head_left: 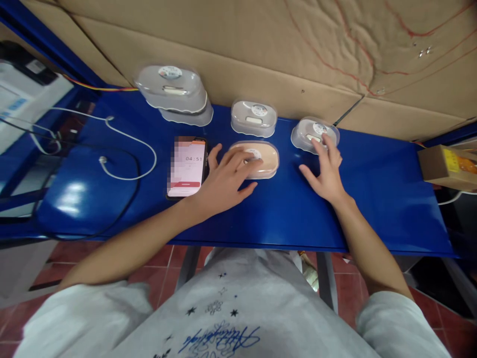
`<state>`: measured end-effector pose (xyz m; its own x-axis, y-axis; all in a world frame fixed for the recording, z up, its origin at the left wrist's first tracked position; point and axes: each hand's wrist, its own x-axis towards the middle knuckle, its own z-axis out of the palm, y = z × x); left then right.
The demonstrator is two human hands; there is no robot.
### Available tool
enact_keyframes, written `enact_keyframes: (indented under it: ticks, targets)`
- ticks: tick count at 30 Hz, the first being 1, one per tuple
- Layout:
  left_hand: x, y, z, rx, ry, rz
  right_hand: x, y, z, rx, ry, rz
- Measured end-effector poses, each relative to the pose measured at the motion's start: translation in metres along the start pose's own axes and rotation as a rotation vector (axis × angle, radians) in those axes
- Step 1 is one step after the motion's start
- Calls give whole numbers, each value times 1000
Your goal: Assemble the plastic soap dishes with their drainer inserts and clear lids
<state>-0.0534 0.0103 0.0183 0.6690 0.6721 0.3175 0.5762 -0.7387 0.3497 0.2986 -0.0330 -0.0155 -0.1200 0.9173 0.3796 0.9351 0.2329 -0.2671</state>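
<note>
My left hand (233,174) lies over a peach-toned lidded plastic box (270,161), fingers spread and partly covering its round label. To the right, my right hand (326,171) is open, its fingertips on or just over the front of a small clear plastic box (303,133) with a white tab and a round sticker. A similar clear box (255,119) stands behind the peach one. Further left, larger clear boxes (173,92) appear stacked. Beside my left hand lies a phone (190,171) whose screen reads 04:51.
Everything lies on a blue metal table (276,219) against a cardboard-covered wall (253,54). A white cable (149,149) and a black cable (136,191) loop across its left side. At the right end sits a cardboard box (434,166).
</note>
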Motion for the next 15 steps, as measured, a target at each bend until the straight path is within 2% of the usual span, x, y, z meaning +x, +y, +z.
enact_keyframes:
  ticks: [4,7,10,15]
  targets:
    - [-7,5,5,-50,-20,262,-7,-38,-5,249,-203,-263]
    - [-12,7,11,-85,-39,380,-13,-56,-7,370,-316,-347]
    - [-11,3,13,-176,-75,329,-15,-61,-7,450,-322,-330]
    - [-5,-9,15,-410,-118,152,-10,-45,-5,701,-225,-243]
